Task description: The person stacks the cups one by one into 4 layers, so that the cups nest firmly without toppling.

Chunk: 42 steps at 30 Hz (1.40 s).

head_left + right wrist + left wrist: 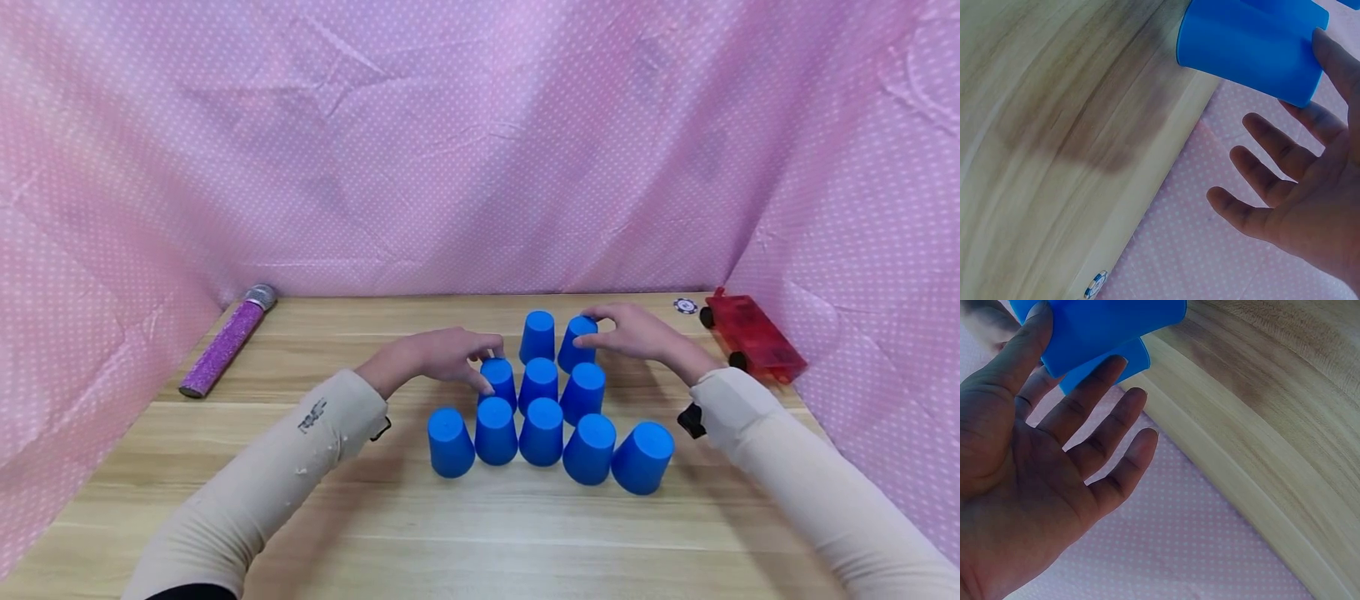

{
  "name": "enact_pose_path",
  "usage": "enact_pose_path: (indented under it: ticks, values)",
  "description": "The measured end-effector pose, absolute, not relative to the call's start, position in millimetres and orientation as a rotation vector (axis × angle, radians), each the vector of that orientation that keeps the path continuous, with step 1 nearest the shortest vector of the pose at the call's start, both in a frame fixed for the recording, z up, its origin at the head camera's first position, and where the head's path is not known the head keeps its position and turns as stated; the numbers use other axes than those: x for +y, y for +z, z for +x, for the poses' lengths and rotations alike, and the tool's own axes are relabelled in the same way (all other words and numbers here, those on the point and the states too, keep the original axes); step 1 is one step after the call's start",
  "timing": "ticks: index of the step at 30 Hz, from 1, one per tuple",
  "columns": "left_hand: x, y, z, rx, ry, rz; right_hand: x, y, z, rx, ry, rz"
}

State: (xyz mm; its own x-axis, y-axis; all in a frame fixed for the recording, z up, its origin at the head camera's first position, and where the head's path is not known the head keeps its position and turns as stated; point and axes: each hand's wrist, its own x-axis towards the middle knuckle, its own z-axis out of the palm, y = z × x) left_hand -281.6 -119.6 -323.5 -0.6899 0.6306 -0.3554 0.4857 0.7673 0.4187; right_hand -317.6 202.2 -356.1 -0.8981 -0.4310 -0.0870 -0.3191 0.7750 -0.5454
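Blue plastic cups stand upside down in three rows. My left hand (450,354) is at the left cup of the middle row (497,377), thumb on its near side and index finger behind it; the other fingers are spread in the left wrist view. At the back row's right cup (577,343), my right hand (632,332) pinches near the top between thumb and index finger. That cup (1250,47) leans slightly, and the remaining fingers stay off it. Beside it is the back row's left cup (537,336). Several cups form the front row, including an end cup (451,443).
A purple glitter microphone (228,346) lies at the table's left edge. On the right are a red toy car (753,337) and a poker chip (686,306). Pink dotted cloth (480,150) surrounds the wooden table (375,542).
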Motion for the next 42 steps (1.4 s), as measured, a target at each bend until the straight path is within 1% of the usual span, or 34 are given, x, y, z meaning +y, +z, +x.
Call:
enact_pose_path:
  ticks: [28, 38, 42]
  values:
    - [-118.8, -324.4, -279.6, 2.485, 0.392, 0.821, 199.0, -358.9, -319.0, 2.751, -0.805, -0.566]
    - [-119.4, -325.9, -279.5, 2.485, 0.399, 0.833, 207.3, -342.4, -301.3, 2.783, -0.82, -0.512]
    - [-119.3, -326.3, -280.3, 2.489, 0.399, 0.838, 214.6, -333.5, -289.2, 2.845, -0.779, -0.548]
